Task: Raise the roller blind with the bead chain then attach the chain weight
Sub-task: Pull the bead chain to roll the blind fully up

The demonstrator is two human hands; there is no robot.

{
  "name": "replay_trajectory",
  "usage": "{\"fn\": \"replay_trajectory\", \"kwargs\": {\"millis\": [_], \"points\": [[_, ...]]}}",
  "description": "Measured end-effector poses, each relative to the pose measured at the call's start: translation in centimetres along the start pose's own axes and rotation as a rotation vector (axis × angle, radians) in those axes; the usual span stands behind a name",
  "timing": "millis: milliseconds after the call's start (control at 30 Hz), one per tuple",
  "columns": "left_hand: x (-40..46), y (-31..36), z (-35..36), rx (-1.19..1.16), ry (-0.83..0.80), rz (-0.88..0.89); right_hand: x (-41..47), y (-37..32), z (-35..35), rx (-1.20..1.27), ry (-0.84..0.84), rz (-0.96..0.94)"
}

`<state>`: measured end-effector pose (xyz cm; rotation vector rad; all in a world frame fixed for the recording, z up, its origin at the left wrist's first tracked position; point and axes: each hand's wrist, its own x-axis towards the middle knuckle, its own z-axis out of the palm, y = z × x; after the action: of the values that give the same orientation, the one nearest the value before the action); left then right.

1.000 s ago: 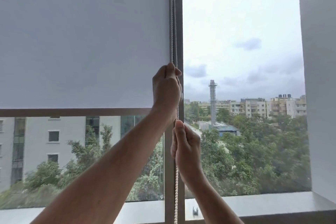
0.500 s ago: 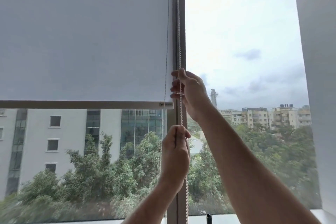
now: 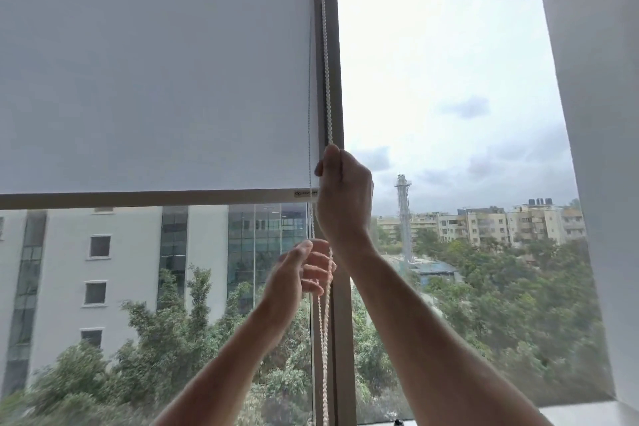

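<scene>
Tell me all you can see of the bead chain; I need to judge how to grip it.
The bead chain is a strand of small white beads, plastic by the look, hanging taut down the window frame beside the roller blind. The right hand is closed on it at the blind's lower edge. Below, two strands hang, passing the loosely open fingers of the left hand. No weight shows.
</scene>
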<state>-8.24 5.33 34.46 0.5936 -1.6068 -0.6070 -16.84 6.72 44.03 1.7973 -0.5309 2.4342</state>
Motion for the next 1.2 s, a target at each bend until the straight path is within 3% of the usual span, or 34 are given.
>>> {"fn": "replay_trajectory", "kwargs": {"millis": [100,300,433,500,633,733,833,1033,1200], "points": [[2.5,1.7,-1.0,0.018,0.102,-0.022,-1.4,0.9,-0.6,-0.014,0.014,-0.013],[6.2,8.3,0.2,-0.036,0.146,0.156,-3.9,0.6,-0.8,0.038,0.005,-0.006],[8.0,12.6,1.5,-0.122,0.148,0.134,-7.4,1.1,-0.6,0.05,-0.04,0.033],[8.2,13.2,2.5,-0.169,0.228,0.113,-8.7,1.9,-1.2,0.115,-0.081,0.085],[7.5,12.1,4.1,-0.062,0.428,0.139,-8.8,3.2,-2.5,0.349,-0.228,0.338],[7.4,12.2,4.1,0.027,0.453,0.236,-7.2,3.4,-2.9,0.535,-0.356,0.54],[7.3,12.2,4.1,0.09,0.435,0.303,-4.2,3.5,-3.2,0.516,-0.426,0.645],[4.5,7.0,4.6,0.142,0.387,0.338,3.4,0.9,-3.1,0.613,-0.28,0.664],[2.6,2.8,4.4,0.163,0.369,0.291,8.1,-2.8,-0.9,0.74,-0.272,0.738]]}}
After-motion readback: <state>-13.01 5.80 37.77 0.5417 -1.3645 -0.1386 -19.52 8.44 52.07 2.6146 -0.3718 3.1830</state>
